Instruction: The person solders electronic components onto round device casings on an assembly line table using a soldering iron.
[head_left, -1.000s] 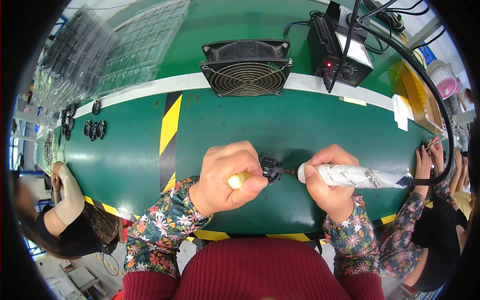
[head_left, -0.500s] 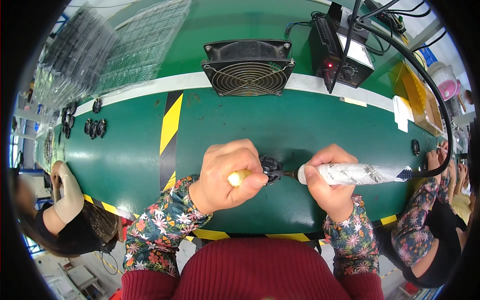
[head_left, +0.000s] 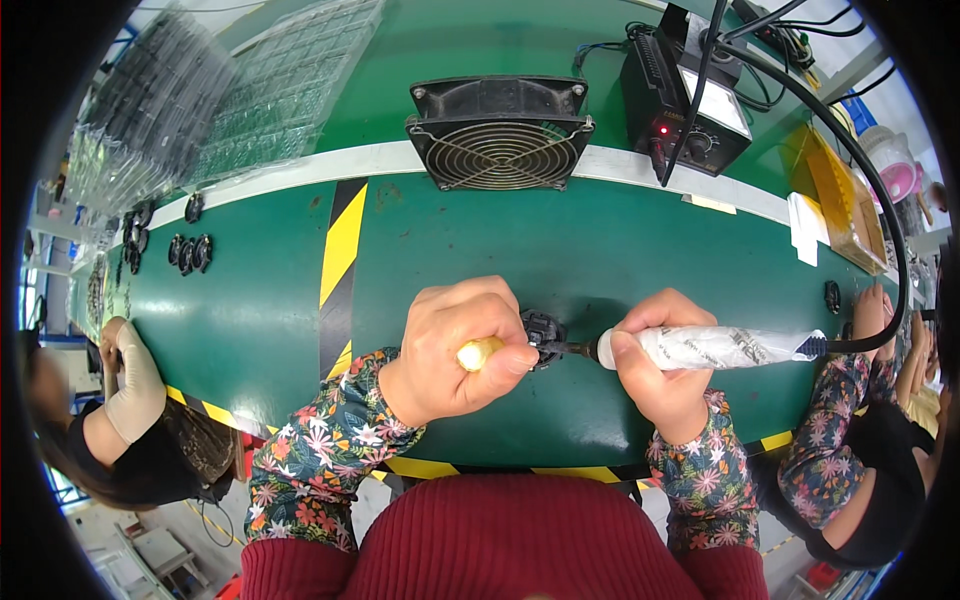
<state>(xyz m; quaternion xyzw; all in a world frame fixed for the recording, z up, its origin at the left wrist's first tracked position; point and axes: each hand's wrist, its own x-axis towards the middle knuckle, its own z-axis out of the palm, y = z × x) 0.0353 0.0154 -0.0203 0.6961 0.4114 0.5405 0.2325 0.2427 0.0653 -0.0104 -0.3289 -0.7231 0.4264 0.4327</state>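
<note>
A small black round part [head_left: 543, 338] lies on the green bench between my two hands. My left hand [head_left: 455, 340] is closed beside it, wrapped round a yellow-ended handle [head_left: 477, 354] whose other end is hidden below the fist. With fingers and thumb, my right hand [head_left: 655, 365] grips a soldering iron [head_left: 740, 347], its handle wrapped in white printed plastic. The iron points left, its dark tip at the black part; whether they touch, I cannot tell. A thick black cable runs from its back end.
A black fan [head_left: 502, 135] stands beyond my hands, with a black power unit [head_left: 690, 100] at its right. Clear plastic trays [head_left: 220, 90] fill the far left, near several black parts [head_left: 190, 255]. A wooden box [head_left: 855, 215] stands right. Co-workers sit on both sides.
Both my hands keep their place and grip. At the right, a co-worker's hands and arms have shifted a little.
</note>
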